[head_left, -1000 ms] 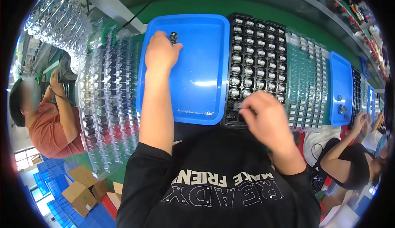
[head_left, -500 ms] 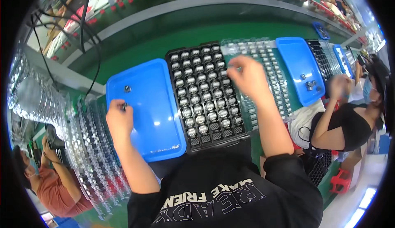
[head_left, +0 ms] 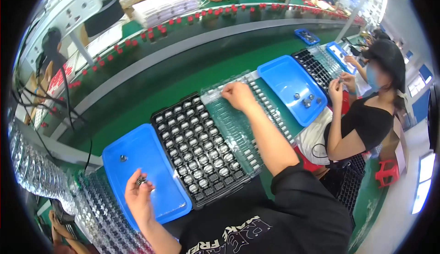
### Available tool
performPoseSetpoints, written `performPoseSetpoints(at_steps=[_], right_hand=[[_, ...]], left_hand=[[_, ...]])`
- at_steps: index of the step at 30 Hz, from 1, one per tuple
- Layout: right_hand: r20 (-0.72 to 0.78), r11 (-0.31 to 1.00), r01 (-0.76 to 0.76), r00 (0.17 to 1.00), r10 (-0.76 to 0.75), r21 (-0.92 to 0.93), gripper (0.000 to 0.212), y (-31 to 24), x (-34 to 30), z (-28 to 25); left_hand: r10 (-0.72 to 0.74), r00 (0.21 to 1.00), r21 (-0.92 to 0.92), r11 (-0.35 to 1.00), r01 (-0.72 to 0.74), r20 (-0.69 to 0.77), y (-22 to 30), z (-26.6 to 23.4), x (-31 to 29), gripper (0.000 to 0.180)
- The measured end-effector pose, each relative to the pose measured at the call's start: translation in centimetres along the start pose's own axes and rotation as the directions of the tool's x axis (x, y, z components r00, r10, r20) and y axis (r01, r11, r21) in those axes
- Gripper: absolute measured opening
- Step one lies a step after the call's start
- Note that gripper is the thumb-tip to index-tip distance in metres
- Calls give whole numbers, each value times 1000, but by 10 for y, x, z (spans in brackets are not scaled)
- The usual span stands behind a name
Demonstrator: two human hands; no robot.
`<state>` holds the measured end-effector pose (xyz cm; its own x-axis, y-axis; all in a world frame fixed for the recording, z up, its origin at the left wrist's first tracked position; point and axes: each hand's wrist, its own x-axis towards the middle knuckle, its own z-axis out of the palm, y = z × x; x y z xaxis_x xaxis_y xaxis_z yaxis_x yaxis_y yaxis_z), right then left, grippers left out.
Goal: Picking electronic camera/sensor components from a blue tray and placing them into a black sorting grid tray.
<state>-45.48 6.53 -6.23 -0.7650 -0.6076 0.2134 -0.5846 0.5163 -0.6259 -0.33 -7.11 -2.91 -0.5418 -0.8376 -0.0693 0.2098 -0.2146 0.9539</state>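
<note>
My left hand (head_left: 140, 200) is closed in a pinch on a small metal part (head_left: 141, 180), dark and silvery, above a blue tray (head_left: 158, 187). One similar small part (head_left: 123, 158) lies in that tray. My right hand (head_left: 239, 97) reaches over the far end of a clear plastic tray (head_left: 229, 123) with silver cylindrical pieces in rows. Its fingers are pressed together, and whatever is between them is hidden. Between the two trays lies a black compartment tray (head_left: 197, 202), most pockets filled with round silver pieces; several near pockets hold none.
At right stands another blue tray (head_left: 279, 77) with several metal parts; a co-worker (head_left: 362, 100) sits beside it. Stacked clear trays (head_left: 98, 203) are at left. A conveyor rail (head_left: 192, 43) with red pieces runs behind the green bench. Black cables (head_left: 57, 100) hang at far left.
The view has swung, so the trays appear lower and tilted. My right hand has moved from beside the black tray to the clear tray's far end. My left hand still pinches the metal part.
</note>
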Motion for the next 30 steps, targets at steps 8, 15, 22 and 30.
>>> performPoseSetpoints(at_steps=[8, 15, 22, 30], right_hand=[[21, 987, 94, 995, -98, 132, 18, -39, -31, -21], [235, 574, -60, 943, -236, 817, 19, -180, -163, -27], [107, 620, 200, 901, -421, 759, 26, -209, -201, -14], [-166, 620, 526, 823, -543, 581, 37, -216, -199, -13]], left_hand=[[-179, 945, -224, 944, 244, 272, 15, 46, -2, 56], [-27, 965, -228, 970, 89, 261, 10, 57, -18, 39], [-12, 958, -460, 876, 148, 285, 23, 60, -25, 32], [143, 944, -533, 845, 39, 296, 17, 67, -36, 34]])
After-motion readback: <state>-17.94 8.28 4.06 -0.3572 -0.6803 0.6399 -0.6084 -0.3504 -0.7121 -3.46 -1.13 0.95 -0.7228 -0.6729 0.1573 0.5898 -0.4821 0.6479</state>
